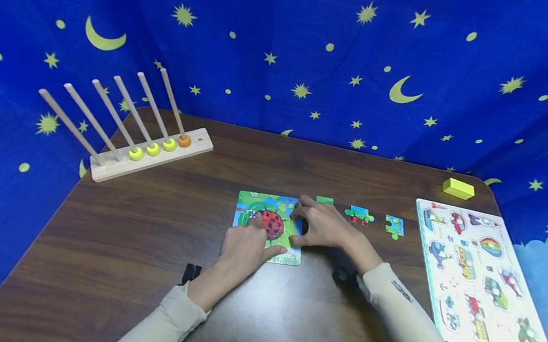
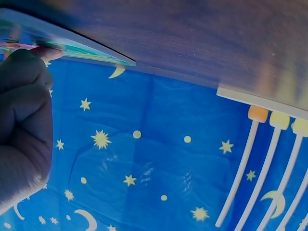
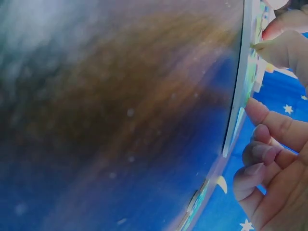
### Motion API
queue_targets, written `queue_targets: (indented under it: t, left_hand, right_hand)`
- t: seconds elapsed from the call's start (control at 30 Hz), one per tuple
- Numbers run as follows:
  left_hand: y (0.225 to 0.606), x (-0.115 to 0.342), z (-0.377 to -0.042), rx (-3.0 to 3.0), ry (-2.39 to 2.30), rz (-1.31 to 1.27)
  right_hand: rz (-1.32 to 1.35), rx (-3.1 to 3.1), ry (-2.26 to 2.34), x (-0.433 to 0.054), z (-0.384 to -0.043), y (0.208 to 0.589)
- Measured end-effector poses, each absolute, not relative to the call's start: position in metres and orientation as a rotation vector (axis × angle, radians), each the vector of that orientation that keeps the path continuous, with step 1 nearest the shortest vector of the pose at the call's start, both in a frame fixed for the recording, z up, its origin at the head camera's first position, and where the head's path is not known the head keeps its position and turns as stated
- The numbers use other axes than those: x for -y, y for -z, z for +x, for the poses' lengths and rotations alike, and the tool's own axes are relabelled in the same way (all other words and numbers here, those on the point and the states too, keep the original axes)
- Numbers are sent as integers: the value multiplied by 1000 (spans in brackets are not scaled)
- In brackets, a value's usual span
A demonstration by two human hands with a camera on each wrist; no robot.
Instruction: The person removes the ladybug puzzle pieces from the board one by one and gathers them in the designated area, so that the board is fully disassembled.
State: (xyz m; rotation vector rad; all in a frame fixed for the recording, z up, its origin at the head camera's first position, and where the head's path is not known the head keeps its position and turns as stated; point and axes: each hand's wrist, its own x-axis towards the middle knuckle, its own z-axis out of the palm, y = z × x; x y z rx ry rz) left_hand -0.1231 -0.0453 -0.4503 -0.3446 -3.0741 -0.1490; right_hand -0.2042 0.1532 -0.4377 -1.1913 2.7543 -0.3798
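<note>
A square jigsaw puzzle (image 1: 249, 199) with a red ladybug on green lies at mid-table. On the ladybug rests the index finger of my left hand (image 1: 241, 245), its thumb out along the lower part of the picture; the left wrist view shows the other fingers of that hand (image 2: 24, 115) folded. My right hand (image 1: 325, 225) holds the puzzle's right side, thumb and index finger spread along the edge. In the right wrist view the remaining fingers of the right hand (image 3: 279, 159) are bent beside it. Whether a single piece sits between thumb and finger is hard to see.
Loose puzzle pieces (image 1: 359, 214) lie to the right of the puzzle, one partly behind my right hand. A picture board (image 1: 453, 287) of vehicles is at the right, below a yellow block (image 1: 458, 188). At back left stands a wooden peg rack (image 1: 196, 142) with beads.
</note>
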Motion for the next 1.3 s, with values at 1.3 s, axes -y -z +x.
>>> queue_targets:
  t: [1.3]
  left_hand:
    - [452,44,-122,3021,112,-350]
  right_hand:
    - [-1033,-2826,416,-198,-190,417]
